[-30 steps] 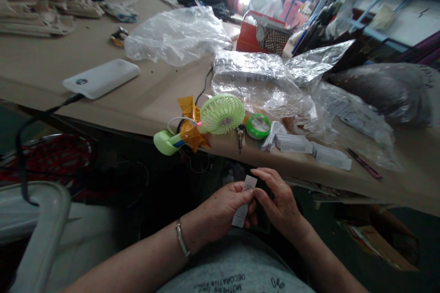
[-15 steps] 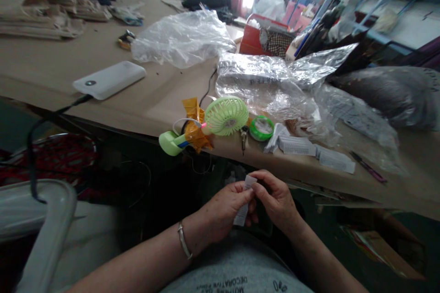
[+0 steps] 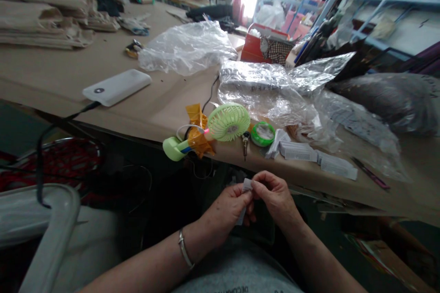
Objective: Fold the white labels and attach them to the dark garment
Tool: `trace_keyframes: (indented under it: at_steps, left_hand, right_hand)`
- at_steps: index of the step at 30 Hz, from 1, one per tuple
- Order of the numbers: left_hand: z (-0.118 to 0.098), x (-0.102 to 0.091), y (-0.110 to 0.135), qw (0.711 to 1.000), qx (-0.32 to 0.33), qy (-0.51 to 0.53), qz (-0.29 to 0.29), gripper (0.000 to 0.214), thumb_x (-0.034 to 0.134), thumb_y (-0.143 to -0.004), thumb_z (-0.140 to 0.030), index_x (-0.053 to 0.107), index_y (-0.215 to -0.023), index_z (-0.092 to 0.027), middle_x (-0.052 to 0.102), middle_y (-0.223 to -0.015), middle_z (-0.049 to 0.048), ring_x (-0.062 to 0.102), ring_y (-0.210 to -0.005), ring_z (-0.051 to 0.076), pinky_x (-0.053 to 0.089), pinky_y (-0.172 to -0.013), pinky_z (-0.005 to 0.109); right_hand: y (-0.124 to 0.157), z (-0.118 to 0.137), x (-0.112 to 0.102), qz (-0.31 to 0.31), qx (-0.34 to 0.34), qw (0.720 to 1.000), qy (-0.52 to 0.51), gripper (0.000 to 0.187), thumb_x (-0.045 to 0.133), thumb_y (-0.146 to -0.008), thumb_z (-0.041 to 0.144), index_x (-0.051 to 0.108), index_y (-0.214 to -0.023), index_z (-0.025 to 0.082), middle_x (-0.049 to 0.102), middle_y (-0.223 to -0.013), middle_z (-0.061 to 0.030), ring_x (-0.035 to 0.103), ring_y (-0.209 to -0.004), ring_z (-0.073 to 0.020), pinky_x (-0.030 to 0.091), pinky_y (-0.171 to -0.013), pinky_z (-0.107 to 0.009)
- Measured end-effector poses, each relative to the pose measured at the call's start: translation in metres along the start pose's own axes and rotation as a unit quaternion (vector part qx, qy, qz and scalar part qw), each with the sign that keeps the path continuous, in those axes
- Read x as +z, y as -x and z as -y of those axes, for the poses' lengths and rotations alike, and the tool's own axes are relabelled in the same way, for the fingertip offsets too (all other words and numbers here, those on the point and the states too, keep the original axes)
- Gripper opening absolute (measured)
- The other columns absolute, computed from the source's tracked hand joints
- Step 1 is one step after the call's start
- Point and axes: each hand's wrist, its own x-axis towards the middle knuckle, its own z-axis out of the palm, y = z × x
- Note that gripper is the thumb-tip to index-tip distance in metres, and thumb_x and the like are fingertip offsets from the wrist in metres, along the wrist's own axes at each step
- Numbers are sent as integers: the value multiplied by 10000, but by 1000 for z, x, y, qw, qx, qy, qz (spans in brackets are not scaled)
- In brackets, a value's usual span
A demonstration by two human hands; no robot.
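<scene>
A narrow white printed label (image 3: 247,185) is held over my lap, in front of the table edge. My left hand (image 3: 231,206) grips it between thumb and fingers, and its lower end hangs out beneath. Thumb and fingertips of my right hand (image 3: 273,194) pinch its upper end. Whether it is one label or several layers, I cannot tell. Beyond my hands, stacks of similar printed labels (image 3: 298,151) lie along the table edge. Left of these are a round green tub (image 3: 263,134) with whitish contents and a small metal-tipped tool (image 3: 245,146).
A green handheld fan (image 3: 229,122) is taped at the table edge. A white power bank (image 3: 117,87) with a cable lies left. Clear plastic bags (image 3: 254,87) cover the middle, and slim tweezers or snips (image 3: 370,173) lie right. A white chair (image 3: 65,210) stands lower left.
The view has tilted slightly, so the table sits a little lower in the picture. Both hands still hold the label; its upper end now bends toward my right fingertips.
</scene>
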Motion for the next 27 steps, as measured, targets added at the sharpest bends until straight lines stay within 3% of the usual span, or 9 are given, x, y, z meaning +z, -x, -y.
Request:
trace_keyframes:
  at_steps: [7, 15, 27]
  left_hand:
    - [-19, -3, 0, 993, 83, -74, -27, 202, 568, -761, -332, 588, -678, -149, 518, -604, -19, 463, -585, 97, 371, -592, 226]
    - [-31, -16, -11, 969, 151, -151, -124, 163, 564, -755, -274, 661, -750, -144, 607, -682, 1, 522, -672, 129, 410, -651, 233]
    - [-36, -20, -20, 922, 227, -255, -181, 178, 518, -785, -235, 652, -702, -153, 619, -641, -2, 549, -641, 128, 419, -613, 215]
  right_hand:
    - [-9, 6, 5, 12, -12, 1000, -9, 166, 614, -741, 304, 555, -662, 170, 514, -555, 49, 475, -487, -86, 405, -476, -186]
    - [-24, 11, 8, -20, -81, 994, 64, 156, 587, -743, 290, 568, -655, 163, 502, -573, 40, 442, -535, -87, 375, -517, -189]
    - [-31, 14, 9, -30, -105, 989, 102, 143, 566, -747, 281, 583, -677, 157, 506, -597, 30, 440, -569, -99, 369, -547, -202]
